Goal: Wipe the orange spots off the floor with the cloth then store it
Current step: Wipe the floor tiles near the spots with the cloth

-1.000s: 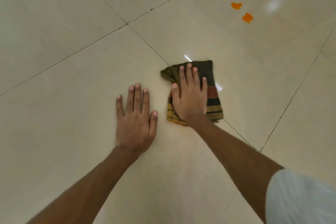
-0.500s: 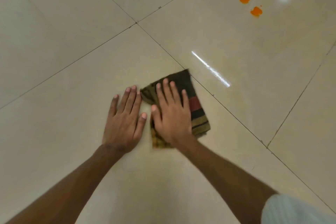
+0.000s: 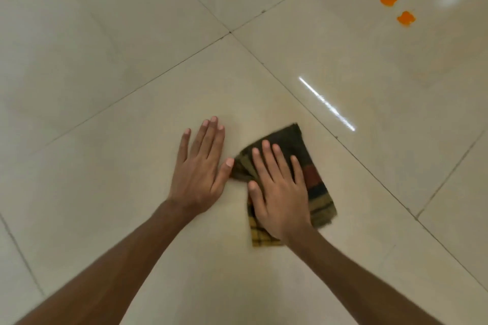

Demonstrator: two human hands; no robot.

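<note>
From the head camera, the one view you have: your right hand (image 3: 281, 192) lies flat on the cloth (image 3: 314, 182), fingers slightly spread and pressing it to the floor (image 3: 132, 47), pinching nothing. The cloth is a folded, dark striped piece at about 4 o'clock from the frame's centre, bunched at its left edge. Your left hand (image 3: 202, 169) rests palm-down on bare tile just beside it, fingers close together and thumb out, its tip nearly touching the bunched corner; it looks like a brace.

You seem to be in the wiping step, but not on the mess yet: the orange spots (image 3: 388, 1), three in a short row, sit far off at 1 o'clock, well apart from the cloth and untouched. The next move likely calls for sliding the cloth up and to the right across the grout line, keeping your palm's weight on it.

The surface is glossy cream tile with dark grout seams and two light reflections; it may be slippery under the bracing hand. No storage place for the cloth shows
</note>
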